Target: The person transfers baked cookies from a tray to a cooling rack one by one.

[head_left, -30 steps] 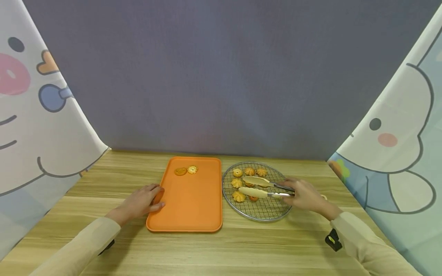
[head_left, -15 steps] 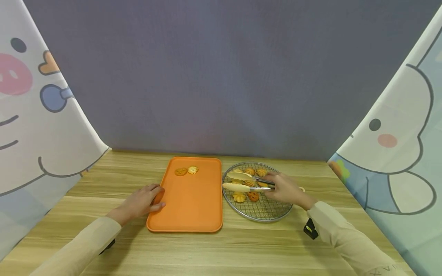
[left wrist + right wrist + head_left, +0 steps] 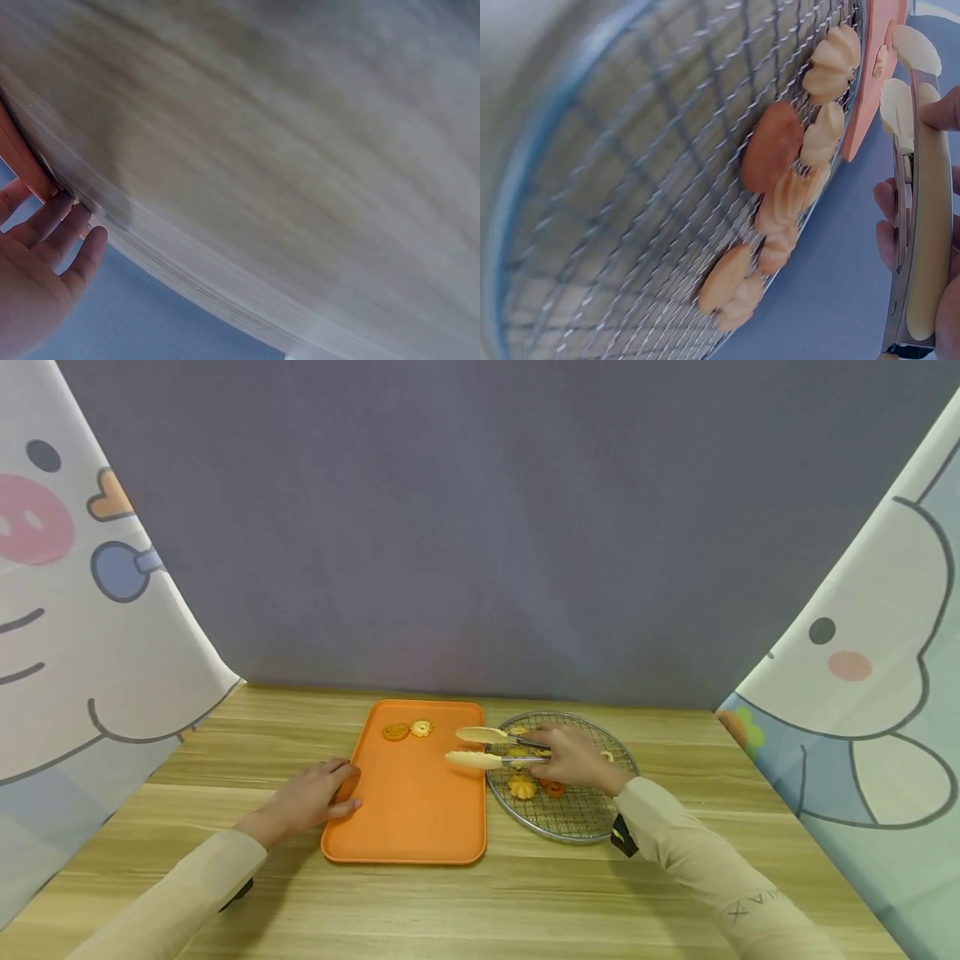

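My right hand point(image 3: 573, 756) holds tongs point(image 3: 480, 761) with cream tips, steel arms and beige grips. Their tips hang apart over the right part of the orange tray point(image 3: 405, 827), with nothing showing between them. My left hand point(image 3: 311, 797) rests on the tray's left rim; its fingers point(image 3: 56, 217) lie loosely at the edge in the left wrist view. On the tray's far part lie a brown cookie point(image 3: 396, 732) and a pale flower-shaped cookie point(image 3: 422, 728). Several cookies, among them a ridged one point(image 3: 522, 787), lie on the wire rack, some hidden behind my right hand.
The round wire rack point(image 3: 570, 828) stands right of the tray, close to its rim. Both sit on a wood-grain table point(image 3: 420, 910). A grey screen point(image 3: 480, 568) rises behind the table, with cartoon-printed panels point(image 3: 847, 743) at the sides.
My right hand and the tongs have moved left, from above the rack to where the tips reach over the tray. The left hand has kept its place on the rim.
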Tool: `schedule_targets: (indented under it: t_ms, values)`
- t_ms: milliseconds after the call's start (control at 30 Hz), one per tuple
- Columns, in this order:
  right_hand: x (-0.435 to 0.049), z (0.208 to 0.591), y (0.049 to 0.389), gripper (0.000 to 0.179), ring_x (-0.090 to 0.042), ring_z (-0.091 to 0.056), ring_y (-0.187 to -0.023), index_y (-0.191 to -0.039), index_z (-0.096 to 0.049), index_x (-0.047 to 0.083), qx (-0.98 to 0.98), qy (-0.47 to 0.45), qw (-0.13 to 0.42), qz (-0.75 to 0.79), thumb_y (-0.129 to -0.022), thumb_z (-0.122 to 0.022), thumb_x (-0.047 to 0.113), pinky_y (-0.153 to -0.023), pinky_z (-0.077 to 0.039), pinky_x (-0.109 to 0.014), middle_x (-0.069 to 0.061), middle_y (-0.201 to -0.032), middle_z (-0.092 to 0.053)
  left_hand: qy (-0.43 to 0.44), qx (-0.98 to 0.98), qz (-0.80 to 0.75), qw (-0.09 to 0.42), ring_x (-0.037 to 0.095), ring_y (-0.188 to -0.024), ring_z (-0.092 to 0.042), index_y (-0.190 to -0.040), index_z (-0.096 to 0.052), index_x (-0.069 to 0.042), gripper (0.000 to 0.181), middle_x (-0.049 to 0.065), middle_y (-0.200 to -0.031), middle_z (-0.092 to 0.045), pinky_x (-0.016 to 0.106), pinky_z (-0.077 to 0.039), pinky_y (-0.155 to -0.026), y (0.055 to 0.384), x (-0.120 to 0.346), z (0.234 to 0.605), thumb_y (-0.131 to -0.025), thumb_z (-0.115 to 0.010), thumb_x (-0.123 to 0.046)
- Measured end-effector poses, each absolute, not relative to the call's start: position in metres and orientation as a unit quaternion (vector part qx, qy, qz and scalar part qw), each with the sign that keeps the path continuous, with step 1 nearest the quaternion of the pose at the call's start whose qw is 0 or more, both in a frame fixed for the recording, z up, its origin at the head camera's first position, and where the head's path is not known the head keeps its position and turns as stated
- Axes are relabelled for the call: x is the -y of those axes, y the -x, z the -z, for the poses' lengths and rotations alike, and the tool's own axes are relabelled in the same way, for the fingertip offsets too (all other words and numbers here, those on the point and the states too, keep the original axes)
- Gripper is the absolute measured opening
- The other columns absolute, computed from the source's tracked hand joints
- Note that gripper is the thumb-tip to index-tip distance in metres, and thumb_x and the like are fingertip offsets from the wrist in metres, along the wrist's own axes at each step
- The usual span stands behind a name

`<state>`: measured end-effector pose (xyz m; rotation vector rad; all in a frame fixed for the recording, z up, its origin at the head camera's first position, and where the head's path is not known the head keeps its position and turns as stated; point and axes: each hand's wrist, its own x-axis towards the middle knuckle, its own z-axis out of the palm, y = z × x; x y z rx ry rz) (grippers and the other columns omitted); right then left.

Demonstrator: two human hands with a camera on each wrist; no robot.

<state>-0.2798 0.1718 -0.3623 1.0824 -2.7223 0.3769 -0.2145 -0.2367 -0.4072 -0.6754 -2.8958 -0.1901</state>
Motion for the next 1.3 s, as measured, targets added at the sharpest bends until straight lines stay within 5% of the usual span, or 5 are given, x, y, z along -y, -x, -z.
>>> schedule_targets:
  t_ms: [133,400,767,1300]
  values:
    - [-0.16,0.363,0.288,0.045,-0.004,-0.044,-0.048,-0.119,-0.062,0.01,0.915,-0.368,0.079,-0.144,-0.077,-0.065,0.024,-0.045,-0.033,-0.021,-0.015,-0.115,-0.062,0.225,0.969,0.061,0.079,0.043,-0.106,-0.054,-0.116,-0.057,-0.002,0.05,0.022,-0.12,-0.055,0.059,-0.044,-0.083,0.214,0.236,0.407,-0.083,-0.063,-0.038]
    - [-0.137,0.361,0.304,0.046,-0.004,-0.026,-0.04,-0.122,-0.06,0.008,0.922,-0.35,0.051,-0.158,-0.078,-0.065,0.022,-0.038,-0.019,-0.017,-0.016,-0.119,-0.06,0.223,0.97,0.056,0.075,0.044,-0.107,-0.053,-0.116,-0.057,-0.001,0.051,0.023,-0.12,-0.055,0.059,-0.043,-0.085,0.213,0.235,0.404,-0.083,-0.063,-0.039]
    - [-0.109,0.357,0.316,0.05,-0.011,-0.047,-0.061,-0.122,-0.059,0.007,0.93,-0.338,0.035,-0.142,-0.074,-0.066,0.022,-0.046,-0.034,-0.02,-0.012,-0.11,-0.062,0.222,0.971,0.052,0.076,0.043,-0.106,-0.054,-0.117,-0.057,-0.002,0.05,0.022,-0.12,-0.055,0.058,-0.044,-0.085,0.213,0.235,0.404,-0.083,-0.063,-0.039]
    - [-0.095,0.364,0.329,0.044,-0.012,-0.038,-0.056,-0.119,-0.062,0.009,0.936,-0.328,0.027,-0.126,-0.078,-0.067,0.026,-0.043,-0.023,-0.022,-0.009,-0.104,-0.064,0.231,0.967,0.061,0.087,0.04,-0.101,-0.058,-0.116,-0.057,-0.002,0.05,0.019,-0.117,-0.056,0.057,-0.046,-0.081,0.213,0.234,0.405,-0.083,-0.064,-0.038]
